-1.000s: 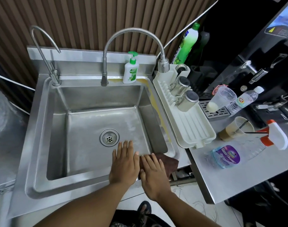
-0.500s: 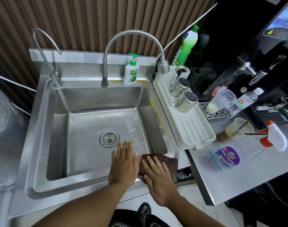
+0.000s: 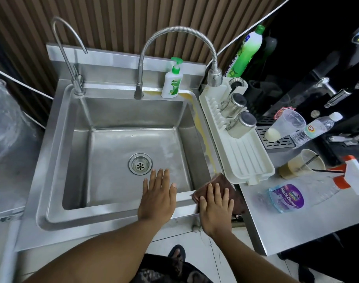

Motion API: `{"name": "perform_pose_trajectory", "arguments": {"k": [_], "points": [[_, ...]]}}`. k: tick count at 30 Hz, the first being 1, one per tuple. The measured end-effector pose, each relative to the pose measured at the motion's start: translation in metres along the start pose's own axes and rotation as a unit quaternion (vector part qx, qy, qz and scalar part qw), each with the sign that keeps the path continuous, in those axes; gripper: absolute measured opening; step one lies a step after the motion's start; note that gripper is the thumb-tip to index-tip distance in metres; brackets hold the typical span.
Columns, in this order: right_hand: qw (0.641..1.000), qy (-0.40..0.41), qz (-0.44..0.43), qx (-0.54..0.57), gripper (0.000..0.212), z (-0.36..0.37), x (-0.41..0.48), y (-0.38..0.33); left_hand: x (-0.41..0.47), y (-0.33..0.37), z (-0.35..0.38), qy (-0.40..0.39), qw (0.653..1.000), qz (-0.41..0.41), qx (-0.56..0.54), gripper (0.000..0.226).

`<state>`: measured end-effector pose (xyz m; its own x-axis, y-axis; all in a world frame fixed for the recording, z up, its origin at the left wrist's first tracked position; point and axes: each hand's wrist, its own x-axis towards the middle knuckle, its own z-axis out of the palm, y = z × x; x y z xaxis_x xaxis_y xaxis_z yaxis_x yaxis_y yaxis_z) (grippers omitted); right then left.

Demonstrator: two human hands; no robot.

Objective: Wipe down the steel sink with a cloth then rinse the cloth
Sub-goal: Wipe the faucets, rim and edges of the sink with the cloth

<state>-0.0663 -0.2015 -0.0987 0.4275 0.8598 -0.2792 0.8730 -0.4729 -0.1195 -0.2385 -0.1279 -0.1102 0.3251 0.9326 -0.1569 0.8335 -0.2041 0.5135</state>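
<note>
Far left, at 10 o'clock of the basin, the thin gooseneck tap [image 3: 69, 58] stood on the back ledge of the steel sink [image 3: 52, 160]. The drain [image 3: 140, 163] sat near the middle of the basin floor. At 5 o'clock of the drain lay my left hand [image 3: 157, 198], flat and holding nothing. Its fingers were straight and close together, the palm over the sink's front rim and the fingertips reaching out over the basin. At 12 o'clock of the drain the flexible spring tap [image 3: 180, 30] arched to the right, with the soap pump bottle [image 3: 172, 81] upright on the ledge just beside its base.

The brown cloth [image 3: 220, 179] was spread on the sink's front right corner, at 4 o'clock of the drain. My right hand [image 3: 216, 207] pressed down on it with straight, slightly spread fingers and no curl around the fabric. The two hands were near each other, not touching.

At 1 o'clock of the cloth, the white drying rack [image 3: 246, 158] held two steel cups [image 3: 243, 124] lying on their sides. At 3 o'clock, the glass cleaner spray bottle [image 3: 286, 196] lay flat on the counter [image 3: 297, 225].
</note>
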Motion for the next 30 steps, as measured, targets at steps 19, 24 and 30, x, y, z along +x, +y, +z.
{"name": "perform_pose_trajectory", "arguments": {"k": [19,24,30], "points": [[0.996,-0.018,-0.087,-0.013,0.094,0.001,-0.008,0.006,-0.002,-0.001,-0.003,0.006,1.000,0.004,-0.015,0.081],[0.990,-0.032,-0.139,-0.024,0.084,-0.003,0.000,-0.038,0.000,0.000,0.000,0.007,1.000,0.004,0.004,0.078],[0.960,-0.024,-0.277,0.001,0.060,0.012,-0.027,-0.021,0.000,0.000,-0.001,0.009,1.000,0.004,0.001,0.083]]}}
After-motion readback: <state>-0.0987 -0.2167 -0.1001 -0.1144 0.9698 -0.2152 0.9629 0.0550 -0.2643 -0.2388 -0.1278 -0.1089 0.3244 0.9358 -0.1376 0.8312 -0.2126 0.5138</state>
